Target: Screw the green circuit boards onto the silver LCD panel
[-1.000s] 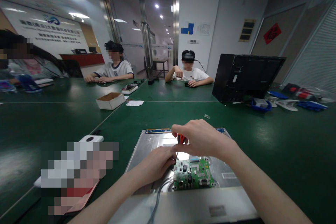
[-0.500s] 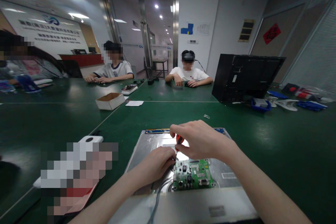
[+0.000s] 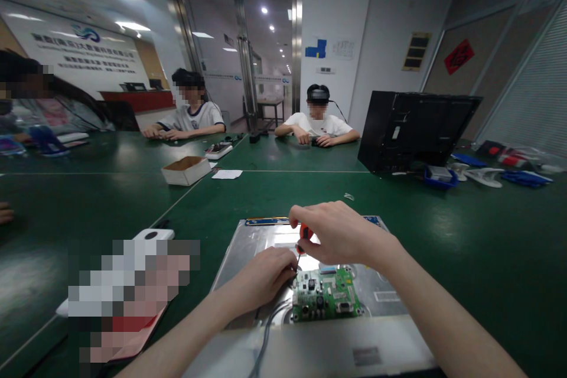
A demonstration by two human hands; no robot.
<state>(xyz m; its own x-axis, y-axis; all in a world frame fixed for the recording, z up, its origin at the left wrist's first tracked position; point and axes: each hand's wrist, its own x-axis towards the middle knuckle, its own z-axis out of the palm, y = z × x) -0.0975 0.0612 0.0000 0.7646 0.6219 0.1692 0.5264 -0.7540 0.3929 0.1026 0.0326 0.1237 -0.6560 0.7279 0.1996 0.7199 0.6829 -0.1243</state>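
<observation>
My right hand [image 3: 339, 233] grips the red and black handle of a screwdriver [image 3: 305, 235] from above. Its thin shaft points down to the upper left corner of a green circuit board [image 3: 326, 293]. Close by the shaft's tip, my left hand [image 3: 272, 271] has its fingers pinched together at that corner; whatever is between them is hidden. The board lies on the silver metal back of a display panel [image 3: 237, 260], which rests flat in front of me. Grey cables [image 3: 264, 336] run from the board's left side toward me.
A black monitor housing [image 3: 411, 130] stands at the right, with a blue tray [image 3: 440, 177] beside it. An open cardboard box [image 3: 186, 171] and a white paper [image 3: 227, 174] lie left of centre. Partly blurred-out items [image 3: 133, 289] lie at near left. Several people sit around the green table [image 3: 283, 195].
My right hand has turned slightly with the screwdriver, whose handle shows at a different angle. The left hand stays put. Another person's fingers now show at the far left edge.
</observation>
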